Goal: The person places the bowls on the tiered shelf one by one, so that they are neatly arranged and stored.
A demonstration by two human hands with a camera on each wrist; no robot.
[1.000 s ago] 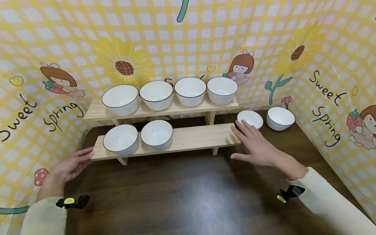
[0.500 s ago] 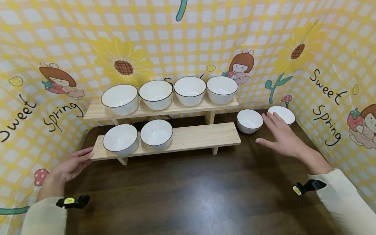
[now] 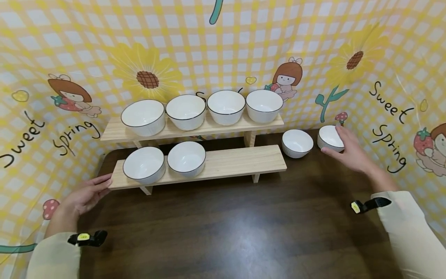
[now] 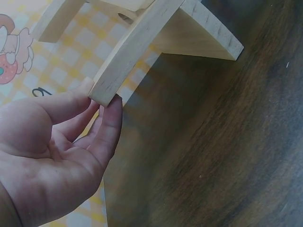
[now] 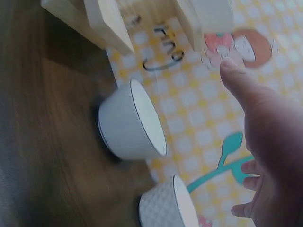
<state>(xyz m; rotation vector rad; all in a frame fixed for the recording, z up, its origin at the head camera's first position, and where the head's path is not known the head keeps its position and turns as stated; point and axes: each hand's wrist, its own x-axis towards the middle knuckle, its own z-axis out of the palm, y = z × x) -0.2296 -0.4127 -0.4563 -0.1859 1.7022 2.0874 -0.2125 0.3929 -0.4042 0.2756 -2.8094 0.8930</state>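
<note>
My left hand [image 3: 85, 195] pinches the left end of the lower wooden shelf [image 3: 244, 161]; in the left wrist view thumb and fingertips meet the board's end [image 4: 106, 92]. My right hand [image 3: 352, 153] is at the far-right white bowl [image 3: 329, 143], covering part of its right side in the head view. In the right wrist view that hand [image 5: 279, 142] has its thumb extended and fingers spread, and the bowl with a diamond-textured side [image 5: 163, 208] appears apart from it. Left of that bowl, a ribbed white bowl [image 3: 297, 144] stands on the brown table.
Two dark-rimmed white bowls, a left one [image 3: 144, 164] and a right one [image 3: 187, 159], stand on the lower shelf. An upper wooden shelf [image 3: 113, 130] behind carries several more bowls. Yellow checked cloth [image 3: 216, 50] covers the back and sides above the brown table [image 3: 209, 228].
My right hand has moved right from the lower shelf's right end, past the ribbed bowl, to the far-right bowl. My left hand has stayed on the shelf end.
</note>
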